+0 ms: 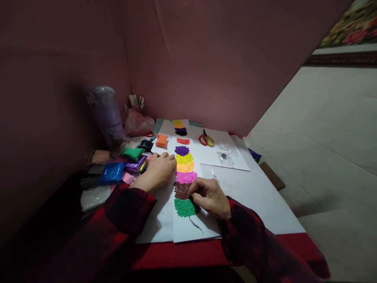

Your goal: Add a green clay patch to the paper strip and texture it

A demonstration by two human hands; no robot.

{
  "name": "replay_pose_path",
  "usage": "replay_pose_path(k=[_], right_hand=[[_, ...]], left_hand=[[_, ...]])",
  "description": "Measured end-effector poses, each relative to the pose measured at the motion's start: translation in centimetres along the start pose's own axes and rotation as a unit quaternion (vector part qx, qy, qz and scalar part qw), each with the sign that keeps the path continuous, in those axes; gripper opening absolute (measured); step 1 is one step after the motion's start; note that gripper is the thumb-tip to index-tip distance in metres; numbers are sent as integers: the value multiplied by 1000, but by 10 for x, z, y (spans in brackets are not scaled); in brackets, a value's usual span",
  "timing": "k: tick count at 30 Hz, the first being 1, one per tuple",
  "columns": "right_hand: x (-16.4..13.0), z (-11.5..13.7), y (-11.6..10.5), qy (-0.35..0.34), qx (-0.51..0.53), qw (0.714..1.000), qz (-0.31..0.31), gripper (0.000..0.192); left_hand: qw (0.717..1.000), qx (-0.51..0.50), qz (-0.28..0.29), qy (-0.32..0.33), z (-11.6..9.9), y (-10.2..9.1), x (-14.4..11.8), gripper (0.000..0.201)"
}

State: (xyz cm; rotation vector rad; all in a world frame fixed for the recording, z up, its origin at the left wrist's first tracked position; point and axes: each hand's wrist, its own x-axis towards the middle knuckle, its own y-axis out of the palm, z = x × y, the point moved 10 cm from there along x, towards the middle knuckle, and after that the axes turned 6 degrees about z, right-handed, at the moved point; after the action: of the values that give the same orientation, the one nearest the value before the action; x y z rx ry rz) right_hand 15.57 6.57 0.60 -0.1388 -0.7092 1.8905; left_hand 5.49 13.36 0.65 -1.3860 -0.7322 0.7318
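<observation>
Head cam, only view here. Landmark = the paper strip (188, 224) w/ a column of clay patches running up the middle of the desk (265, 196).

Left hand (157, 171) lies flat, fingers together, palm down on the strip's left edge, next to the yellow and orange patches. Not gripping anything, just pinning the paper. Right hand (210, 196) sits at the strip's right edge, fingertips pinched together on the brown patch (182, 190), right above the green patch (185, 207). Can't tell if there's a bit of clay or a tool inside that grip, too small/dark.

Count on the strip, near to far: green, brown, pink, orange, yellow, purple, red = 7 clear ones, plus a yellow/dark cluster at the far end, maybe 2-3, blurry. Thin dark squiggle below the green.

Right of the strip: 1 pair of scissors (206, 139) (red + yellow handles), 2 small clear baggies (225, 157). Left of the strip: pile of clay packs (113, 172), I count blue, green, purple, orange, black, pink-ish, so approx 6, prob more hidden. Purple bottle (106, 114) behind those.

Risk imo: right wrist and sleeve hover just over the green patch, so a dropped wrist could squash or smear it. Also brown sits touching pink and green, so colours could bleed at the edges if pressed sideways. If the left hand lifts, the strip may slide.
</observation>
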Motion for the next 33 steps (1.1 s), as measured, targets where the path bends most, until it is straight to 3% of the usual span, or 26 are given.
replay_pose_path(k=[33], right_hand=[[0, -5, 3, 11, 4, 1000, 18, 15]], left_hand=[[1000, -1, -9, 1, 1, 1, 1, 19]])
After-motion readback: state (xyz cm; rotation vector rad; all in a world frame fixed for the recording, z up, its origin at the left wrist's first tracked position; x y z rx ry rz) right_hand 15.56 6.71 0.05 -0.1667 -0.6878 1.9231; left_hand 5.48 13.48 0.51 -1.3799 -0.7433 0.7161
